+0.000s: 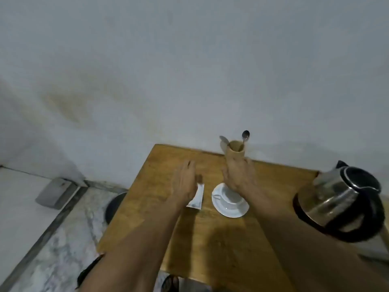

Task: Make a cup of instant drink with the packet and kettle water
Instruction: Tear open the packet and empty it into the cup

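Currently we hold both hands flat and spread above the square wooden tabletop [210,239], and neither grips anything. Our left hand [185,183] hovers palm down with fingers extended; the slim white paper drink packet [196,197] lies on the wood just beneath and to the inner side of that palm, apparently unopened. We cannot tell whether the palm touches it. Our right hand [240,175] is likewise open, positioned over the far rim of the white ceramic cup [229,196], which stands upright on its round white saucer [231,210] directly below the wrist. Beyond the right fingertips stands a tan cylindrical holder [235,151] containing two metal spoons [245,137]. Well outboard of the right forearm, the steel kettle with black lid and base [341,205] waits at the table edge.

We judge the task to be at its opening step: nothing is yet torn, poured or stirred. Next, the left hand must close on the packet, pinching one end so the right hand can tear it over the cup.
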